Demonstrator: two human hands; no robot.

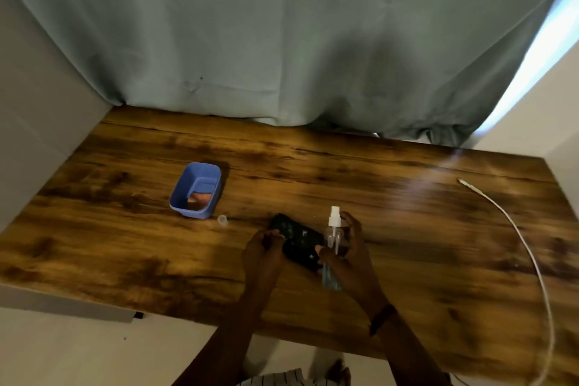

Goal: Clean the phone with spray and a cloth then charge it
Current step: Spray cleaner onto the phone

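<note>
From my remote seat I count two hands over the wooden surface (125, 244), both busy near its front edge. The left hand (264, 249) has its grip curled round the near left end of the one black phone (297, 238), fingers wrapped on the edge. The phone lies slantwise between the hands, its far end pointing up and left. I cannot tell whether it rests on the surface or is held just above it.

The right hand (351, 247) has its grip closed around the one clear spray bottle (333, 238), which stands roughly upright just beside the phone's right end. Its white nozzle tops the bottle, with a finger raised next to it. A dark wristband (382, 318) sits on that wrist.

One small clear cap (222, 219) lies on the surface to the left of the phone. Just beyond the cap stands one blue plastic tub (185, 185), and inside it I see one orange cloth (199, 198).

One white charging cable (532, 255) curves along the right side of the surface, well apart from the phone, with its plug end lying toward the back. A grey-green curtain (282, 41) hangs behind the surface.
</note>
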